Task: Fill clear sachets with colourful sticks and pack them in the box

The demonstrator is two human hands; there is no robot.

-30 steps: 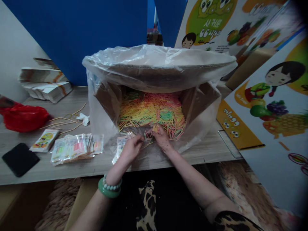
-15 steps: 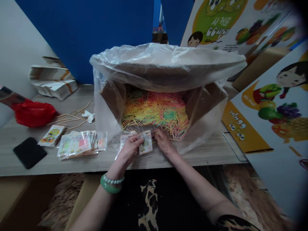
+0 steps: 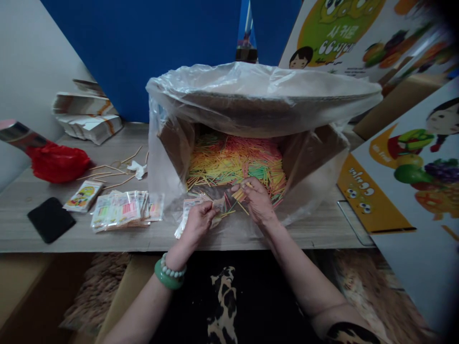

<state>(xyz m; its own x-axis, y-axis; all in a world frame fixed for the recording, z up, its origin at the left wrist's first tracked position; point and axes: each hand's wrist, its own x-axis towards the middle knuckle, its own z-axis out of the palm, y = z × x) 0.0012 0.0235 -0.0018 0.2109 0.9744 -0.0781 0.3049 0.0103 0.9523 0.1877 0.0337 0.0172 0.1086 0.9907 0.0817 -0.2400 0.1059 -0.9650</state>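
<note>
My left hand (image 3: 198,222) is closed, thumb and fingers pinching a small clear plastic packet (image 3: 219,204) that is partly hidden by the fingers. To its right, my right hand (image 3: 261,203) is closed around a small bunch of thin yellow sticks (image 3: 238,194), which poke out towards the packet. Both hands are at the open front of a cardboard box lined with a plastic bag (image 3: 265,79). Inside lies a heap of pink, yellow and green sticks (image 3: 233,160). More printed packets (image 3: 184,210) lie beside and partly behind my left hand.
On the left are filled packets (image 3: 120,210), a printed pack (image 3: 84,196), a black flat object (image 3: 52,220) and a red plastic bag (image 3: 59,162). Stacked white cartons (image 3: 88,117) stand behind. Large printed boxes (image 3: 405,177) stand on the right, near a metal wire handle (image 3: 353,222).
My right hand has moved up and right, away from the packet, and now shows yellow sticks in its fingers. The packet in my left hand has turned. The whole view has shifted slightly.
</note>
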